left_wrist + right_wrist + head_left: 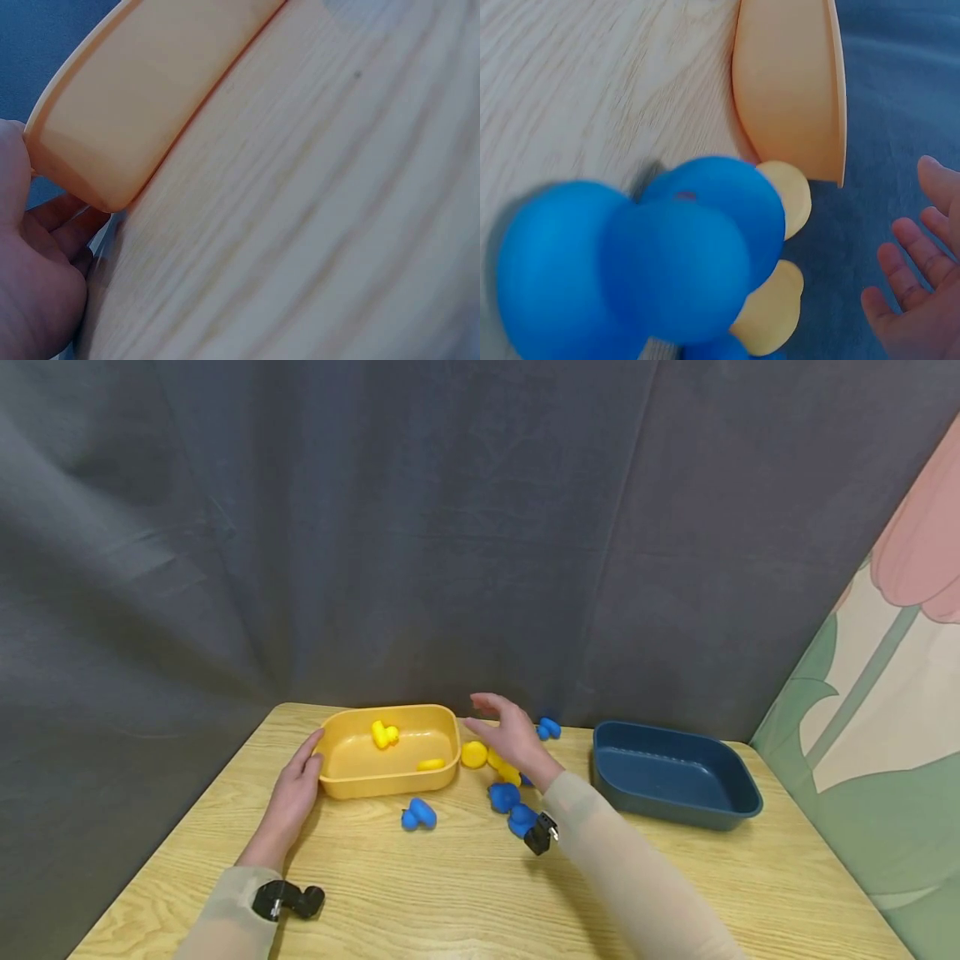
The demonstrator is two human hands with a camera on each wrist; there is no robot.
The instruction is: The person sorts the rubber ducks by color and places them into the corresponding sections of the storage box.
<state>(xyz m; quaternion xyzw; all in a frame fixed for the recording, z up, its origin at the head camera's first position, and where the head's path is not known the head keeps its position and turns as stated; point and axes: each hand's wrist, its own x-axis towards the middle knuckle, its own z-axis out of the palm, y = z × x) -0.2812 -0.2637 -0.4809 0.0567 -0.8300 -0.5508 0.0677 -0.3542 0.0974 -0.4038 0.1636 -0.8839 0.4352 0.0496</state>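
Note:
My left hand [295, 789] grips the left end of a yellow plastic bin [360, 787], its fingers and thumb at the rim and corner. Inside the bin lie a yellow rubber duck [384, 735] and another yellow piece [431, 765], mostly hidden by the near wall. Above the table, just right of the bin, my right hand [513, 739] holds nothing, its fingers apart in the right wrist view. Below that hand are several yellow toys [474, 754], partly covered by it. Blue rubber ducks [504, 797] lie close to my right wrist, large in the right wrist view.
A dark blue bin [678, 814] stands at the right of the wooden table [420, 893]. One blue duck [420, 813] lies in front of the yellow bin, and another blue duck [551, 727] near the back edge. A grey curtain [450, 527] hangs behind.

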